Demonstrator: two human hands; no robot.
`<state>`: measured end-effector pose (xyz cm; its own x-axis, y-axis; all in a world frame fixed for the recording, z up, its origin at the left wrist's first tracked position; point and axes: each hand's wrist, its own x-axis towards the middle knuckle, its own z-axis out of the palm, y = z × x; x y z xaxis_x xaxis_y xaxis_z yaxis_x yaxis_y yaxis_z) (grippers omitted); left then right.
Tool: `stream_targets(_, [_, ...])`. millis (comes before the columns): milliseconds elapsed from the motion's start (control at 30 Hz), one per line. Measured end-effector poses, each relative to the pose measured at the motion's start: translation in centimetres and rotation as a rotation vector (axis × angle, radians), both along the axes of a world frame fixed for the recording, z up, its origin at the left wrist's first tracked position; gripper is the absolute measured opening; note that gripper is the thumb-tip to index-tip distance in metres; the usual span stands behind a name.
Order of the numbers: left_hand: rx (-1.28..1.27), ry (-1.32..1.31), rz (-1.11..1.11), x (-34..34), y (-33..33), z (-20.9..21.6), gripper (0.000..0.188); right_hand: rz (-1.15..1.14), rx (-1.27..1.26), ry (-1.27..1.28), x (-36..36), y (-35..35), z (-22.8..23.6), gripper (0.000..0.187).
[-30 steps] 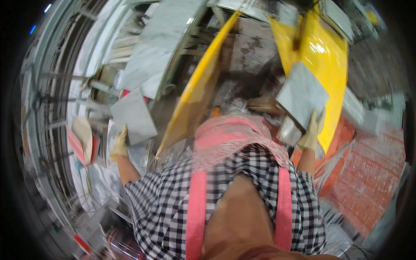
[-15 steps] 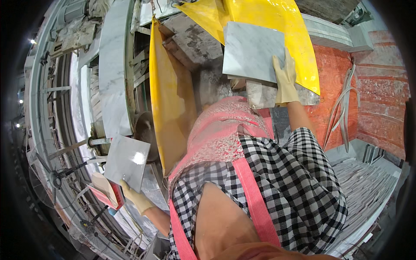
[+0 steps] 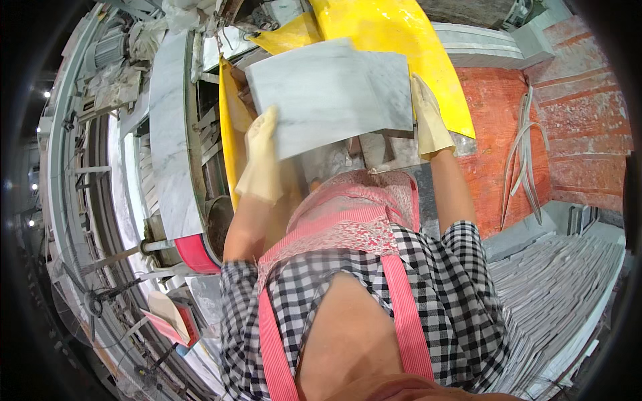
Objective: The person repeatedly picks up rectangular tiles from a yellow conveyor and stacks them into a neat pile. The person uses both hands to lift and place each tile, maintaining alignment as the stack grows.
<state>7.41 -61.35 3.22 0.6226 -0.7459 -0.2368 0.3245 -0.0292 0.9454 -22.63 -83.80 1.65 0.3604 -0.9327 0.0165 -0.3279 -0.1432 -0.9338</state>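
Observation:
My left hand (image 3: 259, 150), in a pale rubber glove, grips the near left edge of a grey-white marble tile (image 3: 311, 100). Motion blurs this tile, which slants over a second grey tile (image 3: 393, 90); only the right part of the second tile shows. Along that tile's right edge lies my right hand (image 3: 431, 120), gloved too, with its fingers stretched out. Below the tiles is a worn grey block (image 3: 384, 152). Whether more tiles lie underneath is hidden.
Yellow sheeting (image 3: 401, 30) hangs behind the tiles, with another yellow panel (image 3: 231, 127) at left. A long marble slab (image 3: 172, 134) runs farther left. At right are an orange board (image 3: 491, 127), loose straps (image 3: 525, 154) and many stacked thin slabs (image 3: 562, 294). A fan (image 3: 93, 304) stands lower left.
My left hand has carried its tile from the lower left up and across to the other tile. My right hand has shifted from the tile's face to its right edge.

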Motion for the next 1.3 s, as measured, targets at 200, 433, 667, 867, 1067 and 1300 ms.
stream_targets(200, [0.048,0.083,-0.355,-6.8,-9.5,2.8,0.039,-0.002,0.075,-0.033,0.2,1.0,2.1,0.068])
stream_targets(433, [0.479,-0.884,-0.720,-1.6,-11.0,3.1,0.062,-0.091,-0.219,0.367,1.9,0.7,-3.8,0.082])
stream_targets(667, [0.507,-1.172,0.156,15.1,1.8,4.6,0.041,-0.029,-0.305,0.362,0.4,0.1,-3.6,0.080])
stream_targets(867, [1.411,-0.491,0.158,29.0,31.8,-0.6,0.084,-0.081,-0.224,0.361,0.4,0.1,-3.1,0.080])
stream_targets(1067, [1.473,-0.435,0.123,27.6,38.7,-5.2,0.082,-0.092,-0.153,0.335,0.1,0.6,-3.3,0.076])
stream_targets(1300, [1.179,-0.431,0.366,23.7,38.6,2.9,0.088,-0.048,-0.018,0.192,1.7,2.6,-0.3,0.077])
